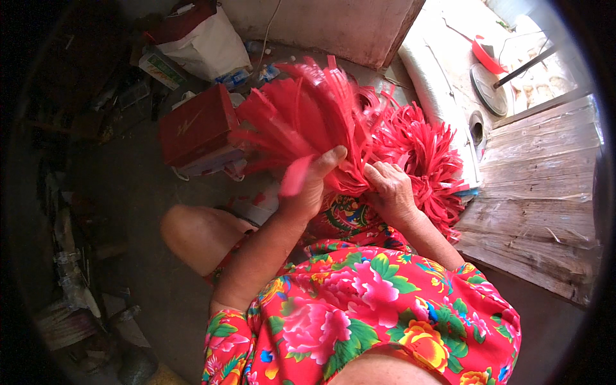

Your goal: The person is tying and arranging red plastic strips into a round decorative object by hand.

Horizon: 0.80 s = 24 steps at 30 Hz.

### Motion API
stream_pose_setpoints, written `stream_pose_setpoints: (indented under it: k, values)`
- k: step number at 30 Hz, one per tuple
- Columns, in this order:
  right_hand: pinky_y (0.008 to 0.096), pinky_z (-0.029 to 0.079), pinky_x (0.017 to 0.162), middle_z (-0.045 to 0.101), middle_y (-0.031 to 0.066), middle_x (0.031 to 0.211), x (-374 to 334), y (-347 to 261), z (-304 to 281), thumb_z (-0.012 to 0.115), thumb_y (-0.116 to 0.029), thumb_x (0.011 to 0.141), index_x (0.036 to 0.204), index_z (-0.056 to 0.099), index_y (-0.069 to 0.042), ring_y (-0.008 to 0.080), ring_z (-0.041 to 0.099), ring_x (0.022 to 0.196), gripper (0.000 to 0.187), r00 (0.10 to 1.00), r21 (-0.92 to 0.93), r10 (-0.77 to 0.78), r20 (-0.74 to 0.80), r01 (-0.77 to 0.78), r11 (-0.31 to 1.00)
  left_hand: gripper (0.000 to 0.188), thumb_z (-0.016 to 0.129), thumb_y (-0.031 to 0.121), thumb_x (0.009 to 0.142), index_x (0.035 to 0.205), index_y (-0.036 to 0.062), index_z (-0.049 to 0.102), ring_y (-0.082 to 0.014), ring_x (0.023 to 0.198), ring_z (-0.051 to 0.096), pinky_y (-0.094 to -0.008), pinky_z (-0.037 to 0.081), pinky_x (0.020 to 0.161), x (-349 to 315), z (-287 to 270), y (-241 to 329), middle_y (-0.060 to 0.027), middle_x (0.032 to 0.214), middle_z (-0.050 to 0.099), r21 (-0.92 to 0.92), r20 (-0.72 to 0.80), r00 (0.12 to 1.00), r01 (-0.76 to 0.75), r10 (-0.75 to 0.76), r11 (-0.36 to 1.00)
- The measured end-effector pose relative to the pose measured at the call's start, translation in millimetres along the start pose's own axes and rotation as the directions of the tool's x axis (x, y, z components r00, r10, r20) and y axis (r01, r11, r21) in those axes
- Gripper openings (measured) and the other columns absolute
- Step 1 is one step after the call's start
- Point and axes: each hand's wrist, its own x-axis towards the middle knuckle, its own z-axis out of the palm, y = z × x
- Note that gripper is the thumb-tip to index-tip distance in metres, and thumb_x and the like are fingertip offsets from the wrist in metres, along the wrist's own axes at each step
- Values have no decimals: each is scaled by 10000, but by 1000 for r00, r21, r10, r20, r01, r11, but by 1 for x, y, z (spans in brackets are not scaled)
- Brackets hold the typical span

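Above my lap spreads a bundle of red strips, fringe-like and shiny, fanned out toward the far left. My left hand is closed at the bundle's near side, thumb pointing up, and a short red strip beside its fingers is smeared by motion. Close to its right, my right hand pinches the gathered base of the strips. A second thick mass of red strips, curled round a dark hollow, lies just beyond my right hand and forearm. The fingertips of both hands are partly hidden by the strips.
A red box stands left of the bundle, with a white bag behind it. Weathered wooden boards rise at the right, beside a bright doorway with a red basin. Clutter lines the dark left side.
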Motion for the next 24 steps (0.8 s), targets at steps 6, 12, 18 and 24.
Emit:
stream_pose_setpoints:
  k: [6,12,18,24]
  values:
    - [482,407,951,593,123,1127,15,-13,-51,796,-264,631,1210,560,-74,368,541,1083,653,995,-108,-44,92,54,993,592,788,40,784,1306,53,510,-197,1143,559,-361,466,1018,12,7,-15,-52,1276,562,86,-164,941,-285,295,955]
    - [443,517,803,651,181,1029,52,-53,-81,812,-271,725,1135,604,-30,374,639,944,519,954,233,46,-297,26,972,588,748,72,828,1355,61,488,-225,1178,560,-391,456,1027,-2,9,-28,-70,1316,562,285,-108,935,-297,339,911]
    - [255,530,806,718,14,984,61,-36,-37,623,28,915,1118,695,4,77,650,911,216,931,952,365,-7,-106,288,369,687,131,870,1205,8,593,-187,1122,575,-357,440,991,-29,9,-16,-77,1208,617,505,-76,962,-191,264,842]
    - [236,496,697,687,-4,887,61,-37,-29,734,-65,853,1039,713,-15,76,611,781,193,884,973,442,150,-213,95,318,638,131,919,1211,10,605,-188,1124,579,-358,440,990,-28,-15,-23,-81,1218,622,279,-121,966,-187,227,942]
